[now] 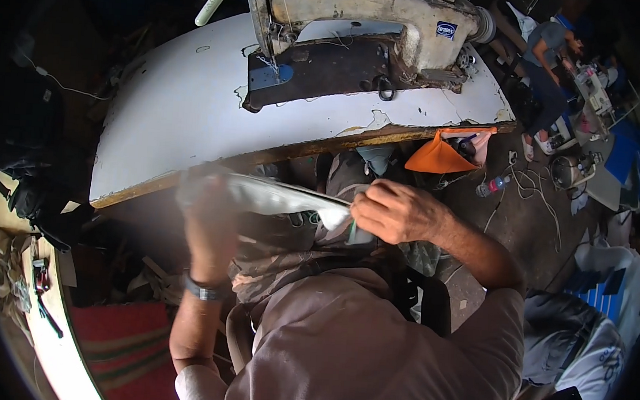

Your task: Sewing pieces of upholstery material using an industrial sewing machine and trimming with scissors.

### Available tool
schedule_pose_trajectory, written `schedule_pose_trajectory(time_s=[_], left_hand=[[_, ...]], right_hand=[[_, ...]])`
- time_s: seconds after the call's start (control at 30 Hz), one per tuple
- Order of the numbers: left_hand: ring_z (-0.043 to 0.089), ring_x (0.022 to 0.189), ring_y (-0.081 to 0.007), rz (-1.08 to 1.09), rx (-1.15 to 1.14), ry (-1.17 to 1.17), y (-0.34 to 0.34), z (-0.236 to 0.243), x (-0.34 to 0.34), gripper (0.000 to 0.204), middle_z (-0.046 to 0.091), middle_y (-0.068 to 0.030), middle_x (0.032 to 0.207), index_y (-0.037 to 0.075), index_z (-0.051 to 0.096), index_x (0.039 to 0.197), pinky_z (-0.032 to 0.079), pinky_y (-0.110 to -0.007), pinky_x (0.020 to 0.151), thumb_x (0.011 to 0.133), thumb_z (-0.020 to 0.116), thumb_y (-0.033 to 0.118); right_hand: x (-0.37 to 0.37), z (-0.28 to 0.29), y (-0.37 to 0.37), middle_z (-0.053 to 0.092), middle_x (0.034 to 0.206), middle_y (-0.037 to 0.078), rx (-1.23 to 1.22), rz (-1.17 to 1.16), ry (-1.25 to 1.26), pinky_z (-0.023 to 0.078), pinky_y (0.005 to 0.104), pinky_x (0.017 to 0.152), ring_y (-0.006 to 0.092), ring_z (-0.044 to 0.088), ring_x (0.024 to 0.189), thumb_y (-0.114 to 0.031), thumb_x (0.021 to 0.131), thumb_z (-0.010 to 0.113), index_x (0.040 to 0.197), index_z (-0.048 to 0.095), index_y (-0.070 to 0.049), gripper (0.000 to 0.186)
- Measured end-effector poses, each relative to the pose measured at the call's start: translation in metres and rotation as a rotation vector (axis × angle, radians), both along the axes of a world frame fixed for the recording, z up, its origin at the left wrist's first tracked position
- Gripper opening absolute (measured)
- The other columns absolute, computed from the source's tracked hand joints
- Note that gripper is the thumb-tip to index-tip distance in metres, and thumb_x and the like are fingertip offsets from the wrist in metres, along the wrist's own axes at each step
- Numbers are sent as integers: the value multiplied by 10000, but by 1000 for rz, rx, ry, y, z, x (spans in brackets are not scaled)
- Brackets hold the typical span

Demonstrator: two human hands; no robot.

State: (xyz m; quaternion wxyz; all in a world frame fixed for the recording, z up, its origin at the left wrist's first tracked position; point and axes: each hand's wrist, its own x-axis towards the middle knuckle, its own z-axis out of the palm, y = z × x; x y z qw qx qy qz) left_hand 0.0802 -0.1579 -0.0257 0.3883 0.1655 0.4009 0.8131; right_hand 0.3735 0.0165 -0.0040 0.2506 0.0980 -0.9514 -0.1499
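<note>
white cloth (283, 198) pinched between left hand (212, 226) (blurred) and right hand (392, 212).

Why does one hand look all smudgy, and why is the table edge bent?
In the head view, the left hand is smeared by motion blur, and so is the end of the white cloth that it grips; the right hand looks sharp. The fisheye lens curves the white table, and the picture's corners go dark.

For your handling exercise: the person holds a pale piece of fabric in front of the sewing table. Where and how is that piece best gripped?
Probably at its two ends, as here: the left hand on the left end, the right hand pinching the right end. The white fabric piece is long, thin and limp, stretched level below the table edge, so end grips from either side likely keep it taut.
</note>
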Motion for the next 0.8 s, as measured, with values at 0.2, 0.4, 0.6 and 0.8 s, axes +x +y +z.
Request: schedule_pose_trajectory(time_s=[0.2, 0.4, 0.6, 0.8], left_hand=[[678, 1078, -179, 75, 47, 255, -22, 51, -73, 357, 715, -69, 1231, 55, 671, 1319, 552, -343, 906, 1058, 581, 282], [689, 1129, -190, 131, 116, 370, -29, 96, -116, 315, 727, -90, 1234, 40, 667, 1275, 544, -362, 966, 1050, 601, 249], [668, 1077, -156, 43, 104, 573, 13, 123, -194, 232, 727, -45, 1179, 49, 691, 1199, 465, -334, 1005, 1040, 634, 209], [674, 955, -124, 196, -379, 826, 13, 59, -282, 298, 724, -11, 1014, 67, 739, 1110, 567, -341, 803, 952, 770, 317]], right_hand=[[4, 4, 9, 616, 983, 49, -37, -36, 88, 598, 335, 791, 192, 608, 884, -117, 805, 723, 1027, 694, -23, 243], [4, 8, 24, 609, 1016, 25, -275, -120, 130, 601, 316, 800, 190, 628, 937, -76, 817, 717, 1003, 671, -38, 195], [-19, 80, 69, 657, 1040, 55, -58, -267, 222, 589, 350, 780, 228, 642, 929, -65, 776, 718, 1020, 703, -28, 246], [-96, 106, 92, 690, 1007, 85, -329, -241, 214, 592, 393, 844, 266, 669, 976, 72, 828, 644, 1043, 700, -28, 243]])
